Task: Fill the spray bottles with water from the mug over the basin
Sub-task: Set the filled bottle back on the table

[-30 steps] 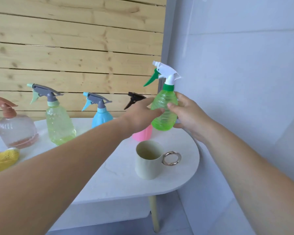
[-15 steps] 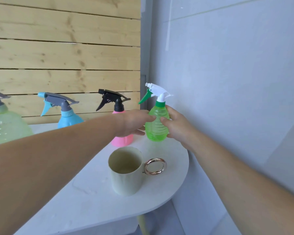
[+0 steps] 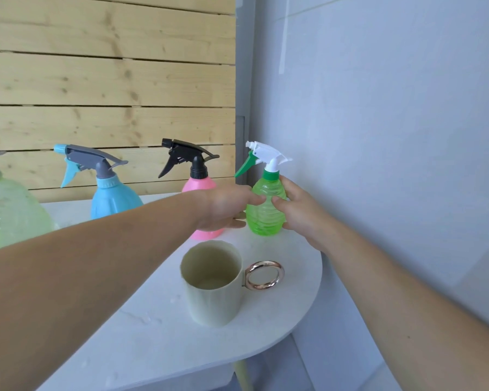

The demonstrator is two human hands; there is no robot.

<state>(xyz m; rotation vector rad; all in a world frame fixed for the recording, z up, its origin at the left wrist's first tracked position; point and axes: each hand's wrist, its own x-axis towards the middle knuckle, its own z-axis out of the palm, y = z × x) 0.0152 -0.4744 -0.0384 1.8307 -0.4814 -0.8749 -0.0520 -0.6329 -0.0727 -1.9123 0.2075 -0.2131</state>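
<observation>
A small green spray bottle with a white and green trigger head stands upright at the table's far right corner. My left hand touches its left side with thumb and fingers, and my right hand holds its right side. Behind my left hand stands a pink bottle with a black trigger. A blue bottle with a grey trigger and a pale green bottle stand further left. A cream mug with a gold ring handle sits nearer me, a little water at its bottom. No basin is visible.
The white table has a rounded right end close to a grey wall. A wooden slat wall runs behind the bottles. Some water drops lie on the table left of the mug.
The green bottle has come down from the air onto the table's far right corner, both hands still on it. The view has shifted right, so the leftmost bottles left the frame.
</observation>
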